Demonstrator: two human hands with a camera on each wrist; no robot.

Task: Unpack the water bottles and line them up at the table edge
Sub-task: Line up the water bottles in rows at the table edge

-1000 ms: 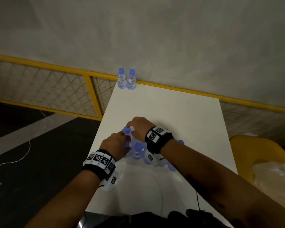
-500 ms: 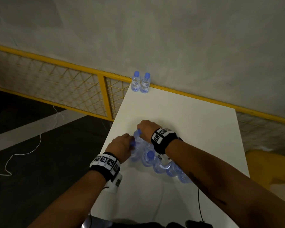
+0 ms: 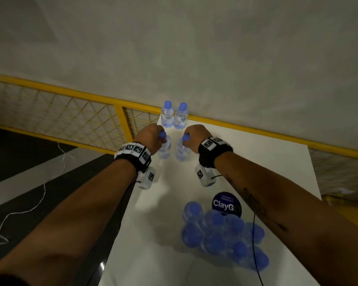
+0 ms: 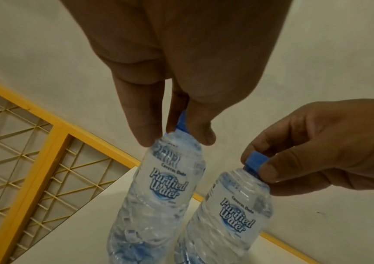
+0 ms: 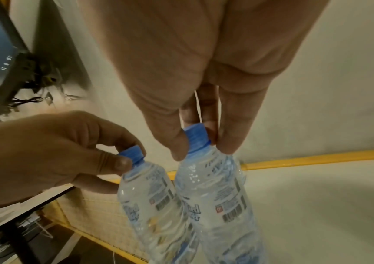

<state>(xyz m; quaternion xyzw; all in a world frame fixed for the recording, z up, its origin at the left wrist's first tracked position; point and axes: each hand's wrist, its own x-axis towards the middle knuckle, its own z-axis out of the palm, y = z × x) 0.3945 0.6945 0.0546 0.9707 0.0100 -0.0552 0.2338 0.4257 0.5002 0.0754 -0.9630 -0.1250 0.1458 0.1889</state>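
Pinching blue caps: your left hand (image 3: 151, 137) fingers (image 4: 145, 125) & right hand (image 3: 194, 137) each hold a clear "Purified Water" bottle, left bottle (image 3: 164, 150), right bottle (image 3: 182, 151), above the counter (image 3: 256, 162).

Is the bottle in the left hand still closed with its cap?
Yes, capped: the blue cap sits on the bottle, pinched by the left hand.

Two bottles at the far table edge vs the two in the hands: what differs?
1. The far pair stands untouched at the table edge; the held pair is each pinched at the cap, one by the left hand, one by the right hand.
2. Far pair sits side by side; held bottles have a gap between them.

Shared: clear bottles, blue caps.
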